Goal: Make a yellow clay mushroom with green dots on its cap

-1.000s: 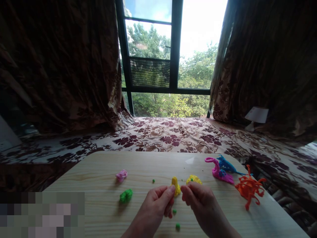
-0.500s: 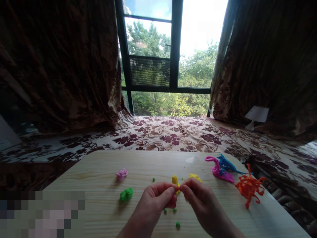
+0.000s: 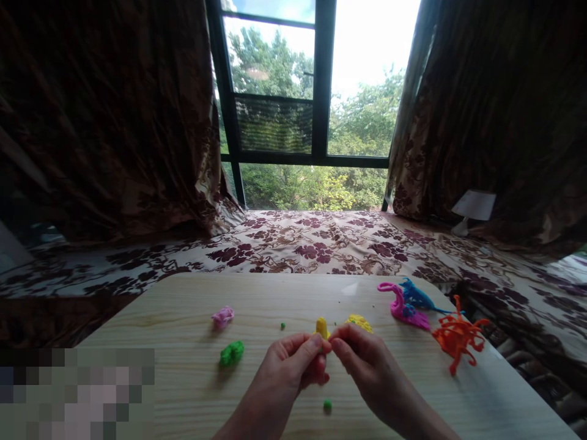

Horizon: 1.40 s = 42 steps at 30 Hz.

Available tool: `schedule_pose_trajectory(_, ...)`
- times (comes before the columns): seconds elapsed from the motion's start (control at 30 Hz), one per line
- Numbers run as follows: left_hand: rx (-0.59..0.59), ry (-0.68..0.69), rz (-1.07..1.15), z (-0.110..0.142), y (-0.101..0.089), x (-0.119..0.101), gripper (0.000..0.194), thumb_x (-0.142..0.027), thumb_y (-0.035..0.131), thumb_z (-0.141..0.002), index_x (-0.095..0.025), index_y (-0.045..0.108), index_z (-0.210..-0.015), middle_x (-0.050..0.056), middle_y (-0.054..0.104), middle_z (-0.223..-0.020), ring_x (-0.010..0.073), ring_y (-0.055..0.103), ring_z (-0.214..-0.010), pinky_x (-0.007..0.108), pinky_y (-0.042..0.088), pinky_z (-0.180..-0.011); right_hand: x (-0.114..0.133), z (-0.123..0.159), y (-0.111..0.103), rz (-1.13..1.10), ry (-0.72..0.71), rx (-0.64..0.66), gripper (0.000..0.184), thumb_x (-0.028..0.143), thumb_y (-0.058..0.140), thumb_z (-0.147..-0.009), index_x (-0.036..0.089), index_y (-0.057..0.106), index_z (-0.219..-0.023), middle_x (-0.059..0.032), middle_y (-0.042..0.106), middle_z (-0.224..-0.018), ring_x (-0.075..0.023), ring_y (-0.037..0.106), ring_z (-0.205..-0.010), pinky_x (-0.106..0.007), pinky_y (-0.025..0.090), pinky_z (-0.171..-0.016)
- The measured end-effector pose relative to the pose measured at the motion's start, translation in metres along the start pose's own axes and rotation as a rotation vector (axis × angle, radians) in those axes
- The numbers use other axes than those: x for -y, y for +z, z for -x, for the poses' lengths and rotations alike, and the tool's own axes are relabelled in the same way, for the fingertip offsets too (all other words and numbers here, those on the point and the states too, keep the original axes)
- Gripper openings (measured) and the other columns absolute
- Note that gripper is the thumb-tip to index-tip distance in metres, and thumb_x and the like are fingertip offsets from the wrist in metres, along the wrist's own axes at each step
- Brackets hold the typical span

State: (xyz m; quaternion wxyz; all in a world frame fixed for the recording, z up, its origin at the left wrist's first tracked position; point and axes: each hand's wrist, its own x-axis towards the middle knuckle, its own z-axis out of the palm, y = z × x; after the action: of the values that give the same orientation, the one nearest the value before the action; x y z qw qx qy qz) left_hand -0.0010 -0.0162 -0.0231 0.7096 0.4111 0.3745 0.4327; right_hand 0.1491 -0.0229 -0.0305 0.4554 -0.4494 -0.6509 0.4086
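Note:
My left hand (image 3: 293,373) and my right hand (image 3: 362,363) meet fingertip to fingertip over the wooden table (image 3: 183,305). Both pinch a yellow clay piece (image 3: 322,327), whose top pokes up between the thumbs. A second yellow clay lump (image 3: 359,322) lies just behind my right hand. A small green clay ball (image 3: 327,404) sits on the table below the hands.
A green clay lump (image 3: 232,352) and a pink one (image 3: 223,316) lie to the left, with a tiny green bit (image 3: 283,326) between. At the right are pink (image 3: 401,307), blue (image 3: 416,296) and orange (image 3: 456,337) stringy clay shapes. Flowered bedding and a window lie beyond the table.
My hands have come together, closing on the yellow piece. The small green bits near the left fingers are now covered. The view has tipped slightly downward.

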Motion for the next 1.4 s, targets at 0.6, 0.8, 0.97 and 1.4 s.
schedule_pose_trajectory(0.6,-0.189,0.353,-1.279,-0.009,-0.042,-0.006,0.02,-0.02,0.044,-0.077,-0.021,0.063,-0.071,0.001,0.059,-0.072,0.0149,0.053,-0.069,0.025,0.035,-0.065,-0.018,0.004,-0.012,0.589,-0.112,0.179,0.018,0.007,0.052,-0.073,0.021,0.062,-0.077,0.0013,0.057,-0.076,-0.01,0.051,-0.066,-0.02,0.035,-0.06)
schedule_pose_trajectory(0.8,-0.114,0.387,-1.509,-0.005,-0.038,0.003,0.027,-0.013,0.039,-0.078,-0.023,0.063,-0.071,0.003,0.054,-0.076,0.0151,0.051,-0.074,0.024,0.035,-0.067,-0.022,0.006,-0.008,0.633,-0.145,0.198,0.024,0.004,0.049,-0.073,0.021,0.062,-0.082,-0.0002,0.059,-0.081,-0.0122,0.053,-0.072,-0.021,0.037,-0.064)
schedule_pose_trajectory(0.97,-0.121,0.395,-1.565,-0.007,-0.04,0.003,0.031,-0.011,0.038,-0.076,-0.026,0.064,-0.085,0.003,0.053,-0.08,0.0157,0.051,-0.077,0.025,0.036,-0.069,-0.016,0.0,-0.025,0.645,-0.173,0.128,0.026,0.009,0.044,-0.08,0.023,0.062,-0.092,-0.0004,0.061,-0.083,-0.0128,0.054,-0.073,-0.022,0.038,-0.065)
schedule_pose_trajectory(1.4,-0.29,0.576,-1.37,-0.006,-0.023,-0.006,0.024,-0.025,0.04,-0.082,-0.021,0.062,-0.089,0.005,0.059,-0.078,0.017,0.053,-0.076,0.027,0.037,-0.07,-0.027,0.001,-0.027,0.833,-0.094,0.114,0.013,0.019,0.054,-0.076,0.024,0.065,-0.079,0.0003,0.058,-0.076,-0.0124,0.053,-0.064,-0.024,0.033,-0.057)
